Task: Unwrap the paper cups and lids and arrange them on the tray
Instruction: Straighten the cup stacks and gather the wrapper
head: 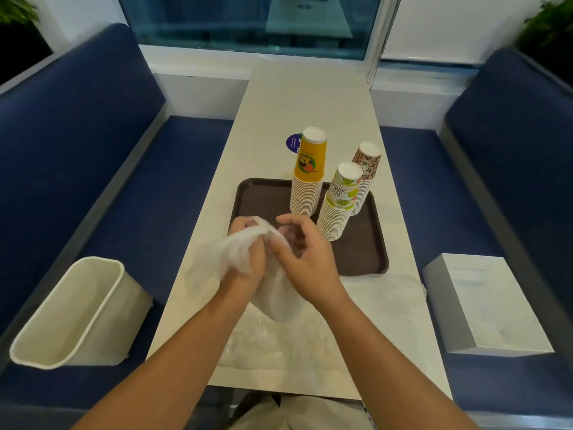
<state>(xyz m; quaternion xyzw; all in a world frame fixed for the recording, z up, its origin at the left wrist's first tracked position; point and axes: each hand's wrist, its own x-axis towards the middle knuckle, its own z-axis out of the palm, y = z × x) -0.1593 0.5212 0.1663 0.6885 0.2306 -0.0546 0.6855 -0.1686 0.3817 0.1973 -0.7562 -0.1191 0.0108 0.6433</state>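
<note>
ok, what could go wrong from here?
1. The left hand and right hand tug the wrap close to the lime stack. A jerk could topple it into the yellow stack or leopard stack.
2. Loose plastic lies on the table beside the tray. It may snag or slide off.
3. The bin sits off the table, to the left, so tossed wrap could miss.

Lime-patterned cup stack (342, 193), centre right of frame: lettering runs sideways along the top cup, legible in part as "HELL…" over "SUMM…", the rest curving out of sight.
Purple round sticker (293, 143) on the desk (294, 100), above centre: white print, too small to read.
Yellow cup stack (310, 162): cartoon figure, no legible words.
Leopard-print cup stack (367, 164): no text legible.
</note>
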